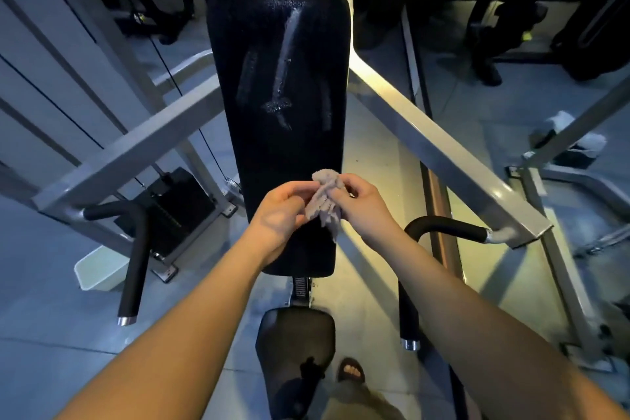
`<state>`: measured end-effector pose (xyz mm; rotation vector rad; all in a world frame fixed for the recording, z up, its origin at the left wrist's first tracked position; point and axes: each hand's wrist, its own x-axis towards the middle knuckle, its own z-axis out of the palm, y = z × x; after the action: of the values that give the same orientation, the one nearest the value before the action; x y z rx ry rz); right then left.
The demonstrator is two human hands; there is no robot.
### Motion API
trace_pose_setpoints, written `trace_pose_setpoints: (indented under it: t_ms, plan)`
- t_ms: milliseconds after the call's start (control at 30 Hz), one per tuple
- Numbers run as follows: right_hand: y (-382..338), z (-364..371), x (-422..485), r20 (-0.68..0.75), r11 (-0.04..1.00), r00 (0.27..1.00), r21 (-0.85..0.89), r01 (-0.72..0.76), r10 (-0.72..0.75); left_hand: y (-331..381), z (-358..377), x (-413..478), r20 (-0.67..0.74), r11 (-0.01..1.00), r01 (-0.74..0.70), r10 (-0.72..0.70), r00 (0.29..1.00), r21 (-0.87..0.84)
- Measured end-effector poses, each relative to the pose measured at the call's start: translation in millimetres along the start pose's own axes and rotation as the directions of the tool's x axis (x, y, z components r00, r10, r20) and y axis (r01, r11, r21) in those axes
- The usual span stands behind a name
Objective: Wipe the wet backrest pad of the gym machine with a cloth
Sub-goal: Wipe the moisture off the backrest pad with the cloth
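Observation:
The black backrest pad [279, 78] of the gym machine stands upright in the middle of the view, with wet streaks and droplets running down its upper half. In front of its lower part, both hands hold a small crumpled grey cloth [324, 201]. My left hand [279, 215] pinches the cloth's left side and my right hand [361, 208] grips its right side. The cloth hangs between the hands, apart from the wet streaks above.
Grey machine arms [443, 153] with black handles [134, 262] flank the pad on both sides. The black seat [295, 331] is below the pad. A weight stack [177, 208] stands at left and a white bin [99, 269] on the floor. My sandalled foot [351, 370] is near the seat.

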<state>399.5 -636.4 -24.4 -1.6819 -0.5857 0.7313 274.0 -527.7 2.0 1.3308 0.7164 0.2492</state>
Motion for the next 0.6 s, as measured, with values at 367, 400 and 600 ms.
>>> trace_pose_setpoints:
  t_ms: [367,400,600]
  plan:
    - [40.7,-42.2,59.8,-0.165,0.974,0.960,0.008,-0.227,0.226,-26.1,-9.8,74.6,-0.350,0.961,0.078,0.020,0.937,0.264]
    - [42.5,-44.1,70.9,-0.163,0.970,0.957,0.005,-0.243,0.240,-25.7,-9.1,84.0,-0.380,0.952,0.099,0.019,0.925,0.288]
    - [59.7,-53.3,126.3,-0.171,0.931,0.920,-0.029,-0.363,0.353,-33.7,5.5,126.2,-0.580,0.880,0.302,-0.038,0.813,0.365]
